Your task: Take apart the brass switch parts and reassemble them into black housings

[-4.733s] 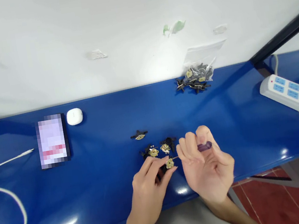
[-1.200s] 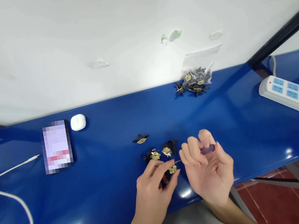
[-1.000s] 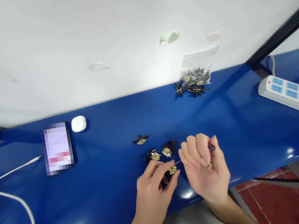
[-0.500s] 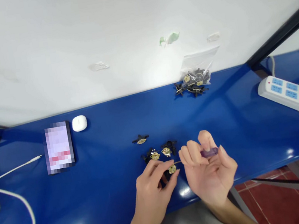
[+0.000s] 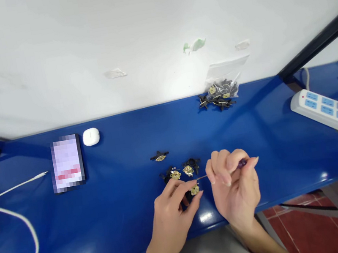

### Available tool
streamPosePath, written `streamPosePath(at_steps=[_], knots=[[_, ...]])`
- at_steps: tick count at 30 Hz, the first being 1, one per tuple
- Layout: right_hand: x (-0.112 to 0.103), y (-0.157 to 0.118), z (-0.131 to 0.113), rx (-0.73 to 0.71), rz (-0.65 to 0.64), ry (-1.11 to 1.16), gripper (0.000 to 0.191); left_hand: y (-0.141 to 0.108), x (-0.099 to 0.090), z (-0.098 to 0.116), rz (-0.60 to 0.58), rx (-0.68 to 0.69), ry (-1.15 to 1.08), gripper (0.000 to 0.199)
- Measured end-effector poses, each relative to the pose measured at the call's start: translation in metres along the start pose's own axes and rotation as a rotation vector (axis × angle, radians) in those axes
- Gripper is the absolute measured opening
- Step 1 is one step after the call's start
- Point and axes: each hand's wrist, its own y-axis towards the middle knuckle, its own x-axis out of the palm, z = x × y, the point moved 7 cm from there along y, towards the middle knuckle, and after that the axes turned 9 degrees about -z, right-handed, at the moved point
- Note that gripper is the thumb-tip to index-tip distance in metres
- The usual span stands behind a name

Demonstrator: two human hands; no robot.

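Observation:
My left hand [image 5: 175, 206] is closed on a small black part with a gold-coloured metal plate [image 5: 194, 189], pinched between thumb and fingers just above the blue table. In my right hand [image 5: 235, 186], turned palm up, is a screwdriver with a purple handle [image 5: 242, 163]. The fingers curl round the handle and hide most of it. Its thin shaft [image 5: 202, 177] points left and reaches the held part near my left fingertips; the tip's exact contact is too small to make out. Just beyond lie similar parts, one with a round gold plate [image 5: 188, 170] and another [image 5: 175, 174] beside it.
A single black part [image 5: 160, 156] lies farther back. By the wall sits a clear bag [image 5: 225, 85] of similar parts, with some loose ones [image 5: 221, 103] before it. A phone [image 5: 66, 162], a white case [image 5: 91, 136], a cable [image 5: 28, 234] and a power strip [image 5: 329, 109] flank the work area.
My right hand has rolled the screwdriver handle, its fingers shifting and the thumb now closing against the handle's end. My left hand stays in place with the part.

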Motion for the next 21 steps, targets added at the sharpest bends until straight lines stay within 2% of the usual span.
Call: streamPosePath(at_steps=[5, 9, 11, 13, 15, 17, 21], knots=[[-0.006, 0.007, -0.015, 0.008, -0.013, -0.055, 0.051, 0.000, 0.001, 0.000, 0.000, 0.005, -0.002, 0.021], [-0.019, 0.005, -0.032, 0.066, -0.071, -0.216, 0.054, 0.000, 0.001, 0.001, 0.004, 0.003, -0.003, 0.019], [-0.027, 0.001, -0.040, 0.126, -0.122, -0.359, 0.035, -0.001, 0.000, 0.001, 0.013, 0.002, -0.003, 0.019], [-0.032, -0.004, -0.041, 0.242, -0.241, -0.589, 0.007, -0.002, -0.001, 0.001, 0.030, 0.004, -0.002, 0.021], [-0.029, -0.014, -0.031, 0.334, -0.515, -1.013, 0.012, -0.003, -0.003, 0.002, 0.056, 0.007, -0.002, 0.022], [-0.030, -0.023, -0.019, 0.345, -0.679, -1.261, 0.014, -0.004, -0.005, 0.003, 0.089, 0.002, -0.002, 0.023], [-0.034, -0.035, 0.003, 0.310, -0.691, -1.322, 0.012, -0.006, -0.011, 0.003, 0.179, -0.044, -0.006, 0.023]])
